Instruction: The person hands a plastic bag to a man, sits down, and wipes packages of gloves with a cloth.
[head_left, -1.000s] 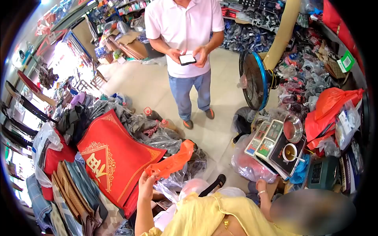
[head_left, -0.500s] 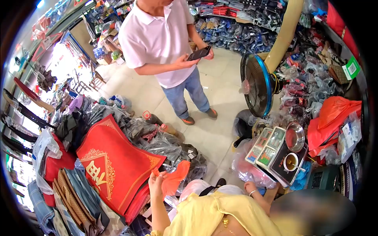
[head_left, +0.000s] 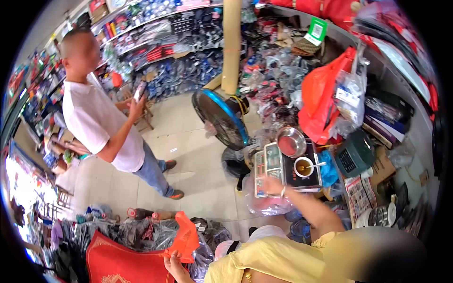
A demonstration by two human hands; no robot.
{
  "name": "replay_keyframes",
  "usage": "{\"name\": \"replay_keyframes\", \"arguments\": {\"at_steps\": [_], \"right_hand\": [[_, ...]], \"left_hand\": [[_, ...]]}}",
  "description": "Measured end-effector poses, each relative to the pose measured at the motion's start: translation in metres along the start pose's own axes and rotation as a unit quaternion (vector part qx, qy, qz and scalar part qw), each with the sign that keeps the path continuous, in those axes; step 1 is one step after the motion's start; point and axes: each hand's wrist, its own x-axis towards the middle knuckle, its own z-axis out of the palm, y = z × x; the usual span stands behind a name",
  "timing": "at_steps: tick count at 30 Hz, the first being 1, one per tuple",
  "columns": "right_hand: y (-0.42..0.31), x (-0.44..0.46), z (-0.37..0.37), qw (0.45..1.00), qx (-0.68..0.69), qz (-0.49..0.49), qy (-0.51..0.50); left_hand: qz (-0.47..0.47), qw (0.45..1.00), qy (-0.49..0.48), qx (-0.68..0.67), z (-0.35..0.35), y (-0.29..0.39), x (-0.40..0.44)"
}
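My left hand (head_left: 175, 266) is closed on a thin orange-red plastic bag (head_left: 184, 239), whose loose part stands up above my fingers. Below and left of that hand lies a red cushion-like cloth piece (head_left: 120, 259) with a gold pattern. My right hand (head_left: 273, 186), a bracelet at its wrist, reaches over the keypad of a pricing scale (head_left: 272, 162); its fingers are too blurred to make out. Right of the scale, a white cup (head_left: 303, 167) with brown liquid and a spoon stands on a black surface. A steel bowl (head_left: 291, 142) sits behind the cup.
A person (head_left: 101, 113) in a light shirt stands on the tiled floor at left, holding a phone (head_left: 139, 91). A black-and-blue fan (head_left: 220, 118) stands behind the scale. At right are a red bag (head_left: 321, 101) and a dark green machine (head_left: 357, 153). Bagged goods fill the back.
The view has turned right. My right hand has moved from beside the scale onto its keypad. My left hand still holds the plastic bag. The other person has turned and raised the phone.
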Motion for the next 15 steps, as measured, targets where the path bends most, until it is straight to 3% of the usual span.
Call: {"name": "replay_keyframes", "arguments": {"at_steps": [2, 4, 5, 6, 7, 9, 12, 13, 15], "right_hand": [[-0.061, 0.052, -0.117, 0.977, -0.010, -0.069, 0.199], [-0.119, 0.080, -0.241, 0.913, -0.024, -0.127, 0.388], [-0.163, 0.073, -0.287, 0.896, 0.087, -0.145, 0.411], [-0.173, 0.083, -0.337, 0.862, 0.034, -0.145, 0.485], [-0.184, 0.088, -0.378, 0.853, 0.041, -0.127, 0.504], [-0.248, 0.050, -0.387, 0.848, 0.066, -0.046, 0.524], [-0.227, 0.069, -0.395, 0.839, 0.019, -0.080, 0.538], [-0.211, 0.081, -0.384, 0.856, 0.001, -0.078, 0.511], [-0.182, 0.090, -0.314, 0.912, 0.118, -0.098, 0.382]], "left_hand": [[-0.005, 1.000, 0.001, 0.018, 0.006, 0.001, 0.013], [-0.003, 1.000, -0.018, 0.014, 0.014, 0.000, 0.021], [0.004, 1.000, -0.024, 0.008, 0.018, 0.000, 0.022], [-0.001, 1.000, -0.028, 0.007, 0.021, 0.000, 0.021], [-0.001, 1.000, -0.022, -0.004, 0.025, 0.001, 0.019], [-0.002, 1.000, -0.017, -0.014, 0.030, -0.001, 0.018], [0.005, 0.999, -0.027, -0.042, 0.028, -0.006, 0.016], [0.001, 0.999, -0.025, -0.019, 0.027, -0.006, 0.014], [0.005, 1.000, 0.001, 0.000, 0.023, -0.011, 0.012]]}}
